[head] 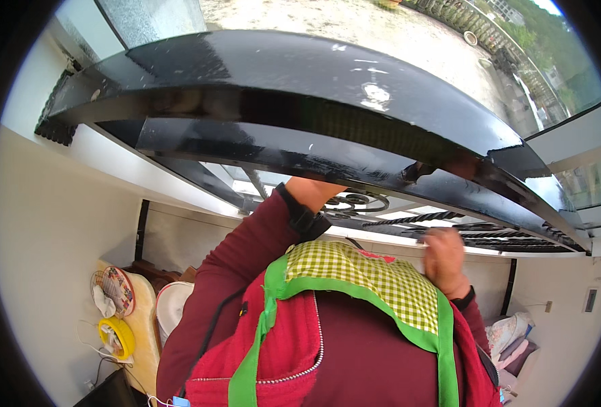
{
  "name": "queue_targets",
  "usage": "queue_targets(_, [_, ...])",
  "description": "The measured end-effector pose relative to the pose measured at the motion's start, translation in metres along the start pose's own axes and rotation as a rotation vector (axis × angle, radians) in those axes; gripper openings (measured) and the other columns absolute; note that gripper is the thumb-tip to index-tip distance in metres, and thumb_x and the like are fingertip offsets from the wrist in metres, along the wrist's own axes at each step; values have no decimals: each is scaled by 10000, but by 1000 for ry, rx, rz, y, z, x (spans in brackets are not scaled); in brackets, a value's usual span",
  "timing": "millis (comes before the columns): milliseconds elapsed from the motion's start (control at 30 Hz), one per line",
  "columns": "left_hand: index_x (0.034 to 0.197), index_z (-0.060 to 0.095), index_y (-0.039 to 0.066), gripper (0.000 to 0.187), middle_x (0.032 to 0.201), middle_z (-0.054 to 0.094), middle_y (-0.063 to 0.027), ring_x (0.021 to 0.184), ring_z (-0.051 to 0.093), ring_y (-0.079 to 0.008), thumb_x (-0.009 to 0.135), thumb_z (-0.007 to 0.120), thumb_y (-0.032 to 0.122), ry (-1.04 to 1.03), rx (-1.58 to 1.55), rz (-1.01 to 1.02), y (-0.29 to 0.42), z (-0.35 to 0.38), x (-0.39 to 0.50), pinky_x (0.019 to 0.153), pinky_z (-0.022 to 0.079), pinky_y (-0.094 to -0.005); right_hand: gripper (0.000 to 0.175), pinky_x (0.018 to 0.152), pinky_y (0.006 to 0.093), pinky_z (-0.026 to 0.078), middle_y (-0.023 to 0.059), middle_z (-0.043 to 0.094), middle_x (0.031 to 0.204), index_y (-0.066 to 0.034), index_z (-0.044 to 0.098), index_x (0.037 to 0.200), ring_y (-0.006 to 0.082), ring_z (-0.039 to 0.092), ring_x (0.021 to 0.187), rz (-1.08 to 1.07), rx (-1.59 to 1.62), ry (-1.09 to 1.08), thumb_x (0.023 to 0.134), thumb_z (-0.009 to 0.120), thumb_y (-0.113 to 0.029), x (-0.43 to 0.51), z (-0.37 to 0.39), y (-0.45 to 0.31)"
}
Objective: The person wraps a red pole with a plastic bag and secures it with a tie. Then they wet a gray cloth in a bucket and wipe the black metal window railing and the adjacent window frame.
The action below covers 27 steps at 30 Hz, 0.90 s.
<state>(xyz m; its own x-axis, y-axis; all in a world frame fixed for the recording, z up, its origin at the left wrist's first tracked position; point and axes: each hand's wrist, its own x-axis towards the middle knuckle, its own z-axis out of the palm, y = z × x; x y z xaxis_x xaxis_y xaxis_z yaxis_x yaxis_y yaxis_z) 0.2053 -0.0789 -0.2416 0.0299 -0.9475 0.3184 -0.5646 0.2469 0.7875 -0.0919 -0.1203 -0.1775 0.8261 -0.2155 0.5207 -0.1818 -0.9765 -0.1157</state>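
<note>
A glossy black metal railing (290, 61) spans the view before me, with a second flat bar (259, 145) below its top rail. My left hand (313, 191) reaches behind that lower bar, near black scrollwork (359, 202); its fingers are hidden. At the right, my right hand (445, 259) is raised with bent fingers beside the twisted metal bars (417, 219). It is blurred, and whether it touches a bar or holds something is unclear. I wear a green checked apron (361, 274) over a red garment.
Left and behind stands a table (145, 305) with a yellow basket (125, 338) and a round patterned item (122, 292). Piled cloth (509, 333) lies at the right. White walls (41, 219) flank the railing; a terrace (320, 18) with a balustrade (448, 20) lies beyond.
</note>
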Motion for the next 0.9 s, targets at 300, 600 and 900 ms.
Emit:
queue_targets(300, [1132, 636, 83, 258, 1126, 621, -112, 1031, 590, -257, 912, 577, 204, 277, 295, 49, -38, -11, 1, 913, 460, -385, 247, 638, 362, 525, 123, 624, 837, 7, 624, 940, 281, 633, 738, -74, -3, 63, 702, 625, 75, -6, -10, 12])
queue_targets(600, [1130, 627, 74, 273, 1133, 604, -133, 1034, 579, -285, 880, 595, 180, 594, 597, -32, -53, -16, 17, 917, 451, -400, 236, 796, 440, 462, 215, 606, 1006, 39, 578, 1066, 401, 578, 894, 227, -157, 172, 859, 625, -64, 22, -45, 42])
queue_targets(900, [1127, 619, 65, 293, 1141, 588, -155, 1037, 568, -313, 849, 613, 156, 596, 548, 160, -16, 39, 9, 921, 443, -414, 197, 626, 403, 419, 175, 612, 782, 4, 642, 909, 346, 562, 696, 212, -273, 145, 934, 612, -189, 50, -32, 47])
